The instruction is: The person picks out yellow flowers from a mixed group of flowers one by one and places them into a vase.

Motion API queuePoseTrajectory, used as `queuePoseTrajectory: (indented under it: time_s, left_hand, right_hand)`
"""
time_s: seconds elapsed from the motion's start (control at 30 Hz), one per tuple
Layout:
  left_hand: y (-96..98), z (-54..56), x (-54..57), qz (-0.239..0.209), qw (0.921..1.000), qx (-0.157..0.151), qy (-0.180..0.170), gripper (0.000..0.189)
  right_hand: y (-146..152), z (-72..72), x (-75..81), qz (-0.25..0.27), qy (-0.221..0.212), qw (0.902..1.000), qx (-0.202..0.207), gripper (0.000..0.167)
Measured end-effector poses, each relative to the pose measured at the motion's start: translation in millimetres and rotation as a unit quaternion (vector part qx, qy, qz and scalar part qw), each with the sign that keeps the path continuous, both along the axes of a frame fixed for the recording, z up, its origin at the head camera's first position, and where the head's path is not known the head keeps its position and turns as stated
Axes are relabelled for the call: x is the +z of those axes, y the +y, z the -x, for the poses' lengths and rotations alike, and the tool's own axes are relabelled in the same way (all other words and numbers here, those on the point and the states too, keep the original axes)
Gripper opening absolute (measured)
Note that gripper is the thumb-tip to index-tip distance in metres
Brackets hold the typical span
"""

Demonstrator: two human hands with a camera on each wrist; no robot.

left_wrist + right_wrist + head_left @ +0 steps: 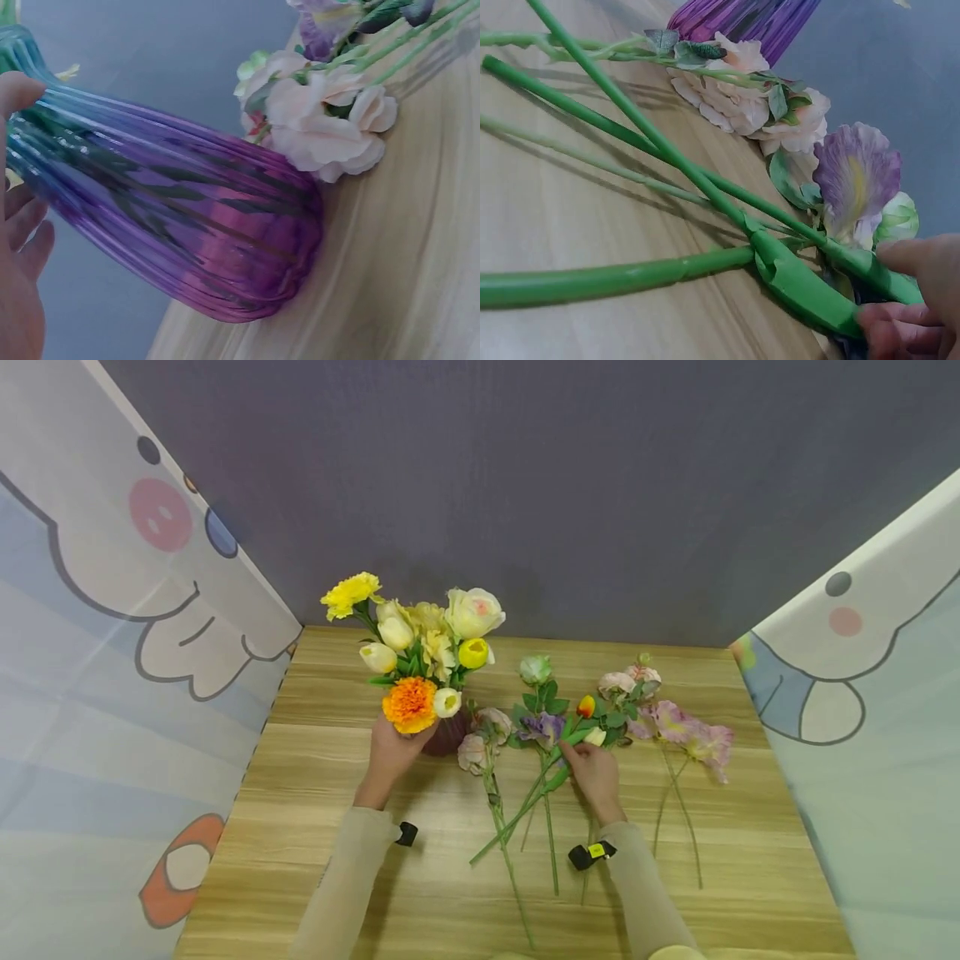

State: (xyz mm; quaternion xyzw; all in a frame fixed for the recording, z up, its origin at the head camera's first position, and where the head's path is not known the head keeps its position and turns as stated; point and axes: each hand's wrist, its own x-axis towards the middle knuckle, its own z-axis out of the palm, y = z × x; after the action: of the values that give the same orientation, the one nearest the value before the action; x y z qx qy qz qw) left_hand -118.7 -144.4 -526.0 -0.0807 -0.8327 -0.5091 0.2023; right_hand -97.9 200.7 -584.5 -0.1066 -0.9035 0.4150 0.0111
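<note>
My left hand [393, 752] grips the neck of a ribbed glass vase [180, 195], blue-green at the top and purple-pink below. In the left wrist view the thumb lies over the neck, with fingers on the other side. The vase holds yellow, cream and white flowers and an orange carnation [410, 704]; stems show through the glass. My right hand [596, 772] pinches green-leaved tulips low over the table, among them an orange-red tulip [586, 707] and a white tulip [596, 737]. Their green stems [652, 142] cross and slant toward the table's front.
On the wooden table [300, 860] lie pale pink roses [474, 753] beside the vase, a purple iris [543, 728], a pale green rose [536, 669], more pink roses [617, 685] and pink-lilac flowers [708, 743]. A grey wall [525, 502] stands behind.
</note>
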Motion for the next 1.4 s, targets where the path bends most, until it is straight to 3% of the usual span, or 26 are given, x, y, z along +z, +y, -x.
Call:
queuePoseTrajectory:
  time_s: [0.1,0.2,0.37,0.5,0.73,0.9,1.03,1.1,1.27,1.33,1.4]
  left_hand:
    - [-3.0,1.3,1.9,-0.009,0.9995,-0.013,-0.026,0.064]
    - [-4.5,2.3,2.5,-0.010,0.9990,-0.012,-0.043,0.064]
    - [-3.5,2.4,3.1,-0.003,0.9987,0.019,-0.046,0.063]
    - [-0.7,1.6,2.7,0.002,0.9979,0.049,-0.042,0.059]
    - [4.2,2.6,-2.4,-0.014,0.9976,0.068,-0.005,0.053]
    - [6.0,2.9,-5.3,-0.039,0.9974,0.059,0.006,0.051]
    - [6.6,4.4,-7.1,-0.056,0.9971,0.052,-0.002,0.050]
    - [6.6,5.0,-7.8,-0.062,0.9967,0.051,-0.007,0.050]
    - [6.6,5.1,-9.6,-0.068,0.9963,0.053,-0.008,0.050]
    - [6.5,5.0,-10.1,-0.068,0.9962,0.054,-0.004,0.050]
    - [6.5,4.7,-10.1,-0.068,0.9962,0.055,-0.001,0.050]
  right_hand:
    - [-1.4,3.9,1.1,-0.020,-0.005,0.9998,-0.006,0.041]
    - [-2.4,5.9,0.7,0.007,-0.018,0.9994,-0.027,0.038]
    - [-3.2,6.6,3.1,0.115,-0.007,0.9916,-0.058,0.032]
    - [-3.2,7.5,14.3,0.229,0.035,0.9701,-0.071,0.029]
    - [-6.2,18.8,60.3,0.382,0.148,0.9094,-0.070,0.022]
    - [-16.1,22.2,93.9,0.438,0.237,0.8652,-0.055,0.015]
    - [-24.6,23.5,111.1,0.470,0.301,0.8279,-0.058,0.012]
    - [-28.3,25.2,117.0,0.486,0.329,0.8071,-0.063,0.011]
    - [-36.1,29.7,131.9,0.548,0.380,0.7397,-0.088,0.012]
    - [-38.3,30.9,138.0,0.567,0.393,0.7174,-0.096,0.014]
    - [-40.3,31.3,143.5,0.577,0.405,0.7019,-0.100,0.016]
